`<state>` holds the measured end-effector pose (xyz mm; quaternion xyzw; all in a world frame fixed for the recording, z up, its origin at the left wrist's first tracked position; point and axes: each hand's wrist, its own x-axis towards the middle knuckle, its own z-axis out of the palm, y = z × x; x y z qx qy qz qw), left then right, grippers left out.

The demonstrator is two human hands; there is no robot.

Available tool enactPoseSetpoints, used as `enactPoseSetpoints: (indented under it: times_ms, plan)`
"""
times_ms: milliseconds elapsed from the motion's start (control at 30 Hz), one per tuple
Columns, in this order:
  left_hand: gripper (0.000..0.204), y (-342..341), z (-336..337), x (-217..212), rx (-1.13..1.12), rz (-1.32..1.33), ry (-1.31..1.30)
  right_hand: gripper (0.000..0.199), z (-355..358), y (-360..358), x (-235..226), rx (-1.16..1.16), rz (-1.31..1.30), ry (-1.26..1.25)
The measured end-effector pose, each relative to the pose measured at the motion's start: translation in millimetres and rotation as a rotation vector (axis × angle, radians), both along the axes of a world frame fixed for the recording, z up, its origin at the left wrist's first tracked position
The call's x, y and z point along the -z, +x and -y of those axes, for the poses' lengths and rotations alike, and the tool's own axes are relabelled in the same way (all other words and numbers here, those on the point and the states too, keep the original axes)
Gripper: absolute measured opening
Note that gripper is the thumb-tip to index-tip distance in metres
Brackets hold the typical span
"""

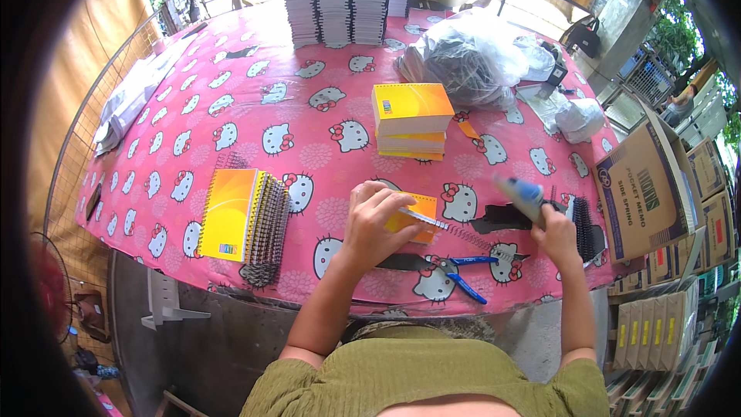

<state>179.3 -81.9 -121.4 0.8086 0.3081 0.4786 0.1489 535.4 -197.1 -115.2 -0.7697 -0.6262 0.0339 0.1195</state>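
yellow and orange paper notebook (425, 205) is near the middle of the frame, on a big table with a pink cat-face cloth (251, 135). a brown cardboard box (647, 194) stands at the right of the frame. tall stacks of white paper with black spiral edges (333, 1) are at the top, and a heap of clear plastic bags (480, 50) is at the upper right. next in size come a pile of yellow pads (413, 102) just above the middle and a pile of yellow spiral notebooks (229, 212) at the lower left.

the left hand (373, 222) is right at the paper notebook, thumb and fingers bent, and seems to pinch its edge. the right hand (553, 235) is wrapped around a grey and blue tool (520, 196). pliers with blue handles (457, 262) lie open below the notebook. smallest is a thin wire coil (468, 238). its long side slants from the notebook's edge down to the right, toward the right hand. so the notebook is left of the right hand, and the left hand is much nearer.

the tool is too blurry to name. fingers hide part of the notebook, so i can't tell if the coil is inside its holes.
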Motion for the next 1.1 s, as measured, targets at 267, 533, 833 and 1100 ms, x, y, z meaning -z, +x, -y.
enactPoseSetpoints:
  times_ms: [267,533,833,1100]
  plan:
    - [0.035,10.7,-2.6,0.3,0.027,0.013,-0.050,0.040,-74.3,-61.7,-6.7,-0.332,-1.084,0.165]
    - [0.041,11.6,-5.5,0.2,0.039,0.066,-0.096,0.033,-83.6,-67.5,-9.2,-0.501,-1.045,0.104]
    - [0.058,-2.7,-5.1,-8.1,-0.020,0.184,-0.181,0.030,-98.3,-86.0,-1.1,-0.601,-1.416,0.004]
    - [0.042,-15.6,-2.3,17.6,0.131,0.708,-0.700,0.025,-120.2,-116.7,-27.3,-0.666,-1.139,-0.028]
